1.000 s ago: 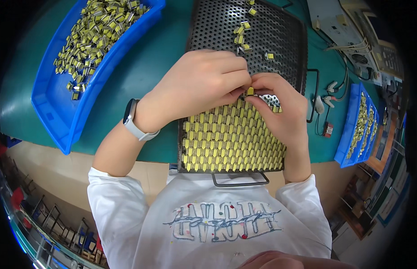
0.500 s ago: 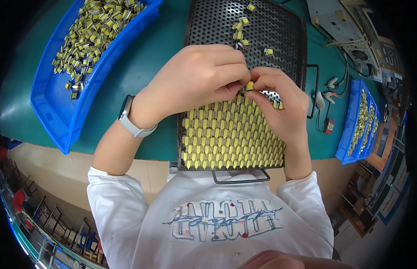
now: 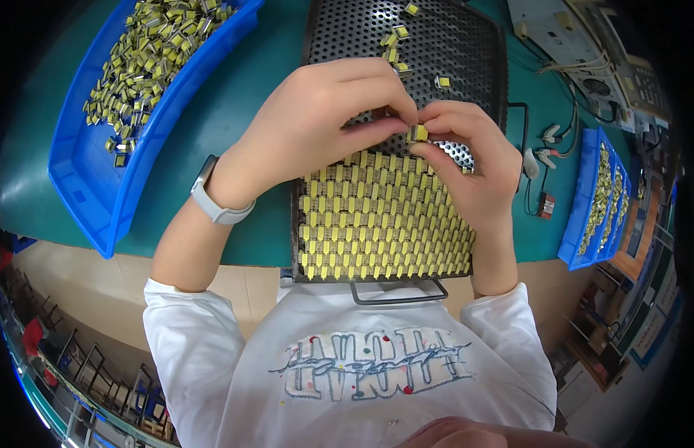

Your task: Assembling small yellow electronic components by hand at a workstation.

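Note:
A small yellow-taped transformer (image 3: 421, 133) sits between my two hands, above the perforated black metal tray (image 3: 481, 45). My right hand (image 3: 474, 153) pinches it between thumb and fingers from the right. From the left, the thumb and index finger of my left hand (image 3: 328, 116) close on its other side; my fingers partly cover it. Below my hands, close-set rows of yellow-taped transformers (image 3: 384, 216) fill the near part of the tray. Several loose transformers (image 3: 392, 54) lie farther up on the bare holes, with a single one (image 3: 442, 82) apart on the right.
A blue bin (image 3: 82, 175) heaped with the same transformers stands on the green table (image 3: 276, 45) at the left. At the right are smaller blue bins (image 3: 578, 224) with parts, clip leads (image 3: 548, 145) and an instrument (image 3: 623, 67). Wire handles (image 3: 399, 301) stick out from the tray.
Both hands have risen slightly away from the filled rows. My left fingers have opened out from a tighter curl, and the transformer between the hands now shows more fully.

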The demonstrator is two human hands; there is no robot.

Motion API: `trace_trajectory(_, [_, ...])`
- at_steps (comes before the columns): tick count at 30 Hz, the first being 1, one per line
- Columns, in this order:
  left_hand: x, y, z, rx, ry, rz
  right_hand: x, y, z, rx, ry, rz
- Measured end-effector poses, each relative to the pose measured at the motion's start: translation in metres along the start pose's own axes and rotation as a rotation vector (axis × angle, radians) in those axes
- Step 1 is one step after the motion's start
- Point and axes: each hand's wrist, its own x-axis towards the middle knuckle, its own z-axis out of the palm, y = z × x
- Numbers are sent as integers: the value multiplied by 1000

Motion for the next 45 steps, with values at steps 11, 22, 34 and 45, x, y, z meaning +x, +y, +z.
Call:
trace_trajectory(11, [0,0,1,-47,-5,-118,1,2,-4,105,17,12])
trace_trajectory(22, [0,0,2,-59,-27,-99,1,2,-7,80,-13,-15])
trace_trajectory(34, [-1,3,3,12,-25,-81,2,1,-8,34,-41,-70])
trace_trajectory(45, [-1,5,6,27,-25,-54,2,-3,-4,107,35,16])
